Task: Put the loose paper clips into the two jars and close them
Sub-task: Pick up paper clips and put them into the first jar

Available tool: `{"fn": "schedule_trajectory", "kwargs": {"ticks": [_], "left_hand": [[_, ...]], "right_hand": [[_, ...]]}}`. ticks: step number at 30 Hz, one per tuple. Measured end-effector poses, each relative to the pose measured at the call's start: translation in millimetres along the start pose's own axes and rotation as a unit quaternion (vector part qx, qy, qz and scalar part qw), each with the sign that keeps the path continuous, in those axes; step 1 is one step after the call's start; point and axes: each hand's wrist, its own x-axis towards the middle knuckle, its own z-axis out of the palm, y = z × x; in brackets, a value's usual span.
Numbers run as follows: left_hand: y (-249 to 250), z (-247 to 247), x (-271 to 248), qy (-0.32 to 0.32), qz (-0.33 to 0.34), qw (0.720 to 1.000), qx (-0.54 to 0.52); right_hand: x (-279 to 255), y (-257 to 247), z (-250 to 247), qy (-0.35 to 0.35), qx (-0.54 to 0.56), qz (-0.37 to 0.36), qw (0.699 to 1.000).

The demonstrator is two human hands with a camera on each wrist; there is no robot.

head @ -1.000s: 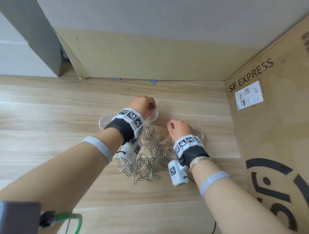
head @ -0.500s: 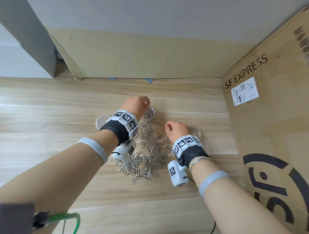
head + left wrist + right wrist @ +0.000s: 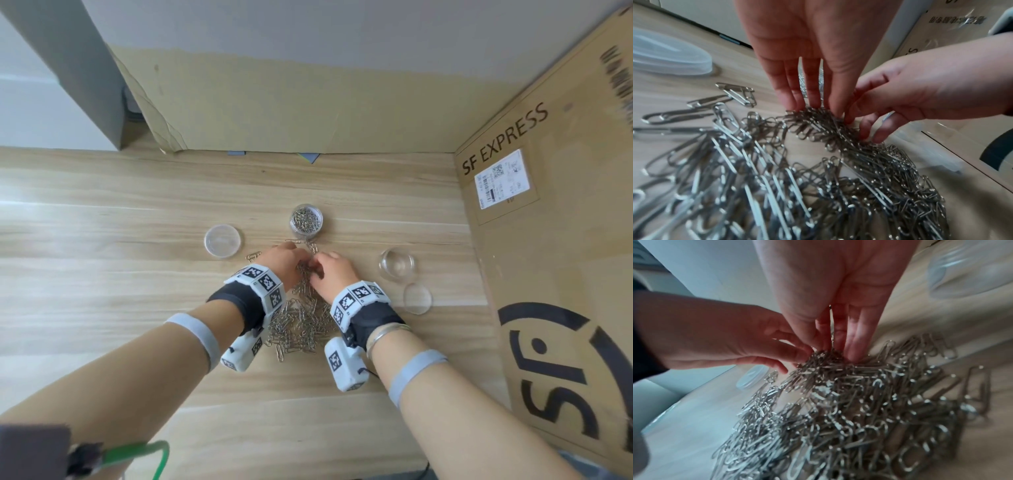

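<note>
A heap of silver paper clips (image 3: pixel 301 325) lies on the wooden table between my wrists. Beyond it stands an open clear jar (image 3: pixel 306 221) partly filled with clips, its lid (image 3: pixel 222 240) lying to the left. A second open jar (image 3: pixel 397 264) stands empty at the right, with its lid (image 3: pixel 417 298) just in front of it. My left hand (image 3: pixel 301 257) and right hand (image 3: pixel 317 265) meet at the far end of the heap. In the left wrist view my left hand (image 3: pixel 813 107) pinches a clump of clips. In the right wrist view my right hand (image 3: pixel 836 352) pinches the same clump.
A large SF EXPRESS cardboard box (image 3: pixel 548 240) walls off the right side. A cardboard sheet (image 3: pixel 274 102) leans against the wall at the back. A few stray clips (image 3: pixel 252 256) lie left of my left hand. Bare table stretches to the left.
My left hand has come back from above the filled jar to the heap. My right hand has shifted left to meet it, uncovering the empty jar and its lid.
</note>
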Motion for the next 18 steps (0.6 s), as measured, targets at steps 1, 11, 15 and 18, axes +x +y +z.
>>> {"fn": "schedule_trajectory", "kwargs": {"ticks": [1, 11, 15, 18], "left_hand": [[-2.0, -0.1, -0.5, -0.013, 0.001, 1.000, 0.005], [-14.5, 12.1, -6.3, -0.034, 0.014, 0.989, 0.143], [-13.2, 16.7, -2.3, 0.003, -0.018, 0.998, 0.060], [-11.8, 15.8, 0.3, 0.018, -0.017, 1.000, 0.007]], "right_hand": [[-0.9, 1.0, -2.1, 0.006, -0.003, -0.002, 1.000], [-12.3, 12.5, 12.9, -0.040, -0.109, 0.021, 0.993], [-6.2, 3.6, 16.6, -0.019, -0.074, 0.011, 0.997], [1.5, 0.3, 13.5, -0.011, -0.038, 0.001, 0.999]]}}
